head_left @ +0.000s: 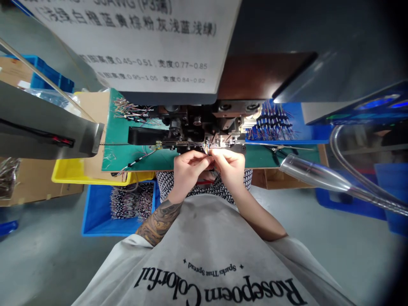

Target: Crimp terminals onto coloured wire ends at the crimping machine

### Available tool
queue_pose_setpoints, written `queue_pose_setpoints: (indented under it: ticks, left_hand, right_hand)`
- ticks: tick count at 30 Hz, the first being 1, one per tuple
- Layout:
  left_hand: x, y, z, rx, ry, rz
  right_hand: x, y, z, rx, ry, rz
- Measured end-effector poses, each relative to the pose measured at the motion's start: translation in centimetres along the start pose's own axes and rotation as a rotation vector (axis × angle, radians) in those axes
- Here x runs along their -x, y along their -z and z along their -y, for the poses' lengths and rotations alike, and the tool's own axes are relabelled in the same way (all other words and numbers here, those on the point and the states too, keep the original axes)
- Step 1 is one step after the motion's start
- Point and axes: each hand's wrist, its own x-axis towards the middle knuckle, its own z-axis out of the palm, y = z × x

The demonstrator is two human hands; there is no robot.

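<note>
Both forearms come in from the near edge and converge fwd, elbows bent and spread; this seemingly steadies the fingers. L hand lies back-up, thumb and index tips pressed tog.; R hand mirrors it, fingertips just beside or touching the L ones (exact contact can't be told). Grip: both closed in a pinch on a small fan of coloured wires, ends pointing away from the wearer, just in front of the machine; held this short, prob. so the thin strands don't bend. Beside the L forearm, a blue bin holds wire bundles, presumably for easy reach; a yellow bin sits just beyond. The green worktop bears a loose lead at L and a metal tool at R, perhaps set aside to give the hands room. Farther R, a blue tray holds more leads; a printed sheet hangs above, evidently for ref. w/o turning away
</note>
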Motion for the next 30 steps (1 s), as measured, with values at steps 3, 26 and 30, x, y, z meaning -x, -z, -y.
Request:
queue_pose_setpoints:
  ticks: [3, 26, 30]
  left_hand:
    - [-0.13, 0.04, -0.15, -0.025, 0.003, 0.007]
    - [-0.19, -0.57, -0.88, 0.015, -0.034, 0.05]
    - [-0.18, -0.43, -0.78, 0.027, -0.066, 0.035]
  right_hand:
    - [0.39, 0.11, -0.12, 0.035, 0.062, -0.008]
    - [-0.2, -0.31, 0.56, 0.013, 0.037, -0.106]
    - [-0.33, -0.34, 0.13, -0.007, 0.024, -0.123]
